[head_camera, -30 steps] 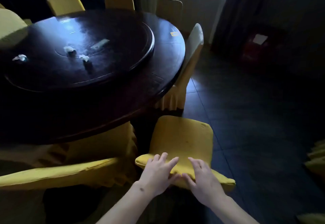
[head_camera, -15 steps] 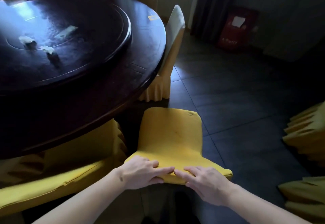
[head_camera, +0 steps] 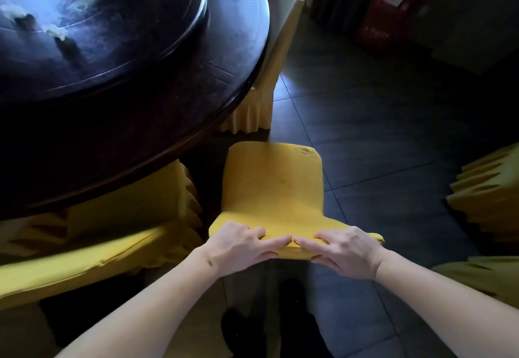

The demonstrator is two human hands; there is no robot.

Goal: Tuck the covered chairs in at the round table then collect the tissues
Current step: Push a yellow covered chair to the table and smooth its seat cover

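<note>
A yellow covered chair (head_camera: 272, 186) stands just off the edge of the dark round table (head_camera: 157, 110), its back toward me. My left hand (head_camera: 241, 248) and my right hand (head_camera: 345, 251) grip the top edge of the chair back side by side, fingers over the top and thumbs below, index fingertips almost touching. Crumpled white tissues (head_camera: 57, 32) lie on the raised turntable (head_camera: 146, 43) at the table's middle, with another tissue (head_camera: 12, 11) farther left.
A second yellow covered chair (head_camera: 92, 248) is tucked in at the left, a paler one (head_camera: 280, 34) at the table's far right side. More yellow covers (head_camera: 488, 189) stack at the right. A red box (head_camera: 393, 6) sits on the dark tiled floor beyond. My black shoes (head_camera: 266, 329) are below.
The view has dropped and come closer to the chair. Both hands went from lying flat on the chair back's top to gripping it, and the table has shifted up-left in view.
</note>
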